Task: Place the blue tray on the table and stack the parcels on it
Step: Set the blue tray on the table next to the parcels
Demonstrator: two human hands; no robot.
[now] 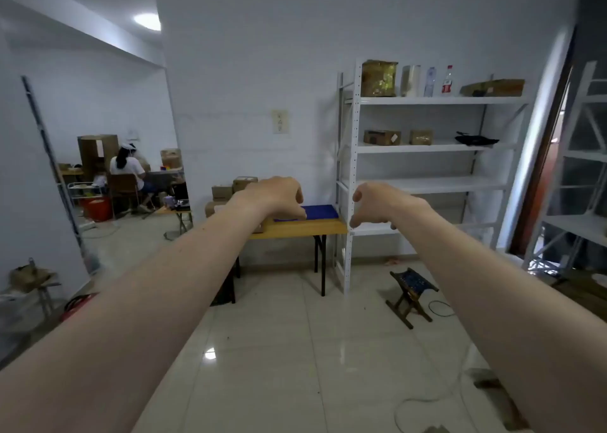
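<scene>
The blue tray (320, 211) lies flat on the right end of the wooden table (305, 227), far across the room. Several cardboard parcels (226, 192) are piled on the table's left part, behind my left arm. Both my arms stretch forward at chest height. My left hand (277, 194) hangs with loosely curled fingers and holds nothing; in the picture it overlaps the tray's left end. My right hand (377, 206) is also loosely curled and holds nothing, in front of the shelf's lower level. Neither hand touches anything.
A white metal shelf rack (427, 183) stands right of the table and carries boxes (382, 137), bottles and a black item. A small folding stool (412, 293) and loose cables lie on the tiled floor. A seated person (129, 173) works at the far left beside a red bucket.
</scene>
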